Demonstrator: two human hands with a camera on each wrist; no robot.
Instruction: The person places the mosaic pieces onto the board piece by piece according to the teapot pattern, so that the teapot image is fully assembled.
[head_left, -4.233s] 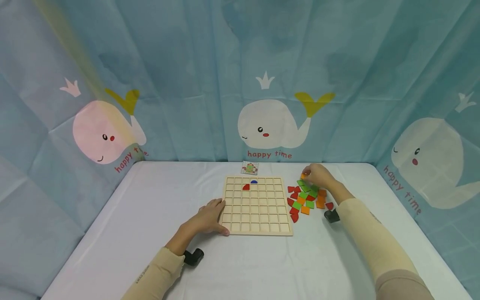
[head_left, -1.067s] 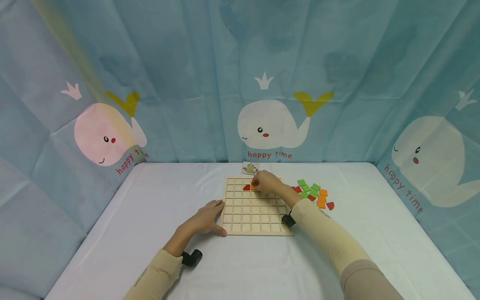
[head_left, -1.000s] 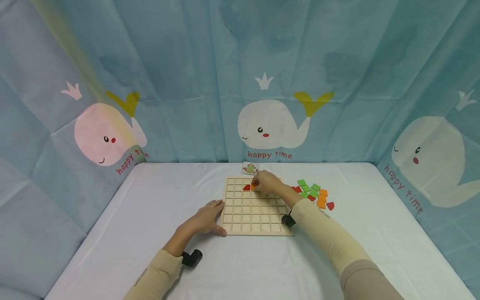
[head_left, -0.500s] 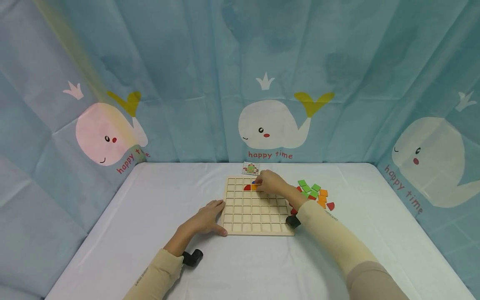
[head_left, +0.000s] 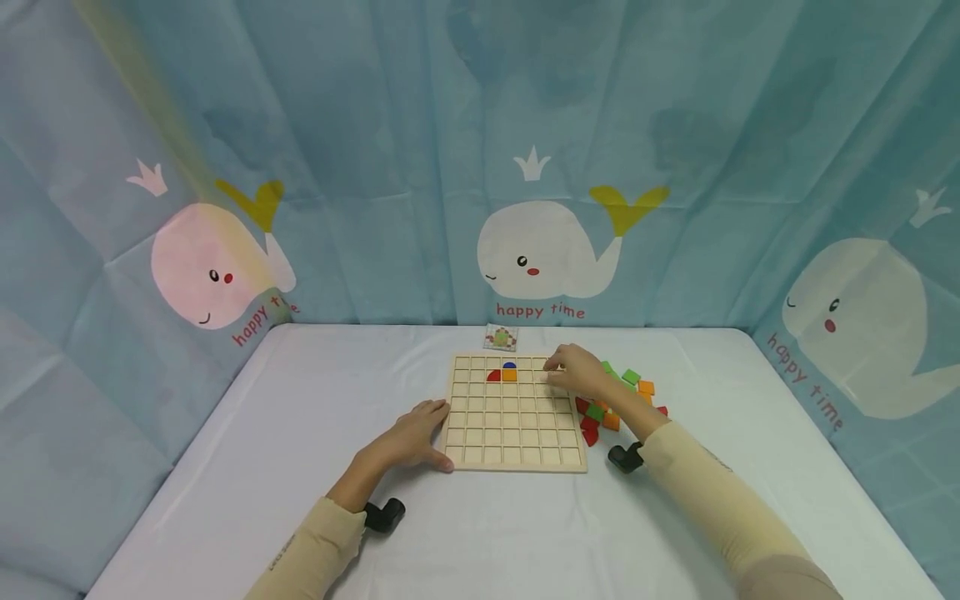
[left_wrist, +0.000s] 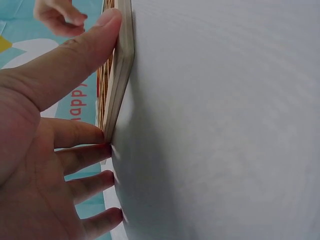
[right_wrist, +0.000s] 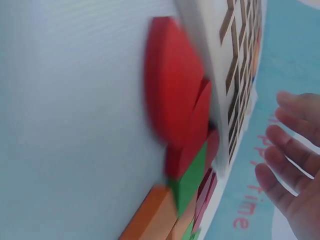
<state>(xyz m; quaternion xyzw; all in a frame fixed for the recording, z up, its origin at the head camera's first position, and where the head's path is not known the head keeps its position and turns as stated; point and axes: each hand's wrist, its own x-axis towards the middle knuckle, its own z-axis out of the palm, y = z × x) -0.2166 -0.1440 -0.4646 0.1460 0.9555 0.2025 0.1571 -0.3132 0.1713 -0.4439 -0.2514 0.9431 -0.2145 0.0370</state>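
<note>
Pale wooden grid board on white table. Straight-fingered left hand touches board's left edge. Loose right hand, empty, by far-right corner; low swing might bump orange square near right edge.

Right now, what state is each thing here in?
Pale wooden grid board: lying flat, mostly unfilled.
Blue half-round piece: set in the far row.
Orange square tile: set one row nearer.
Red quarter-round piece: set left of the orange tile.
Loose red, green, orange pieces: scattered beside the board.
Multicoloured square card: lying beyond the board.
Left hand: touching the board's left edge.
Right hand: raised, holding nothing visible.
</note>
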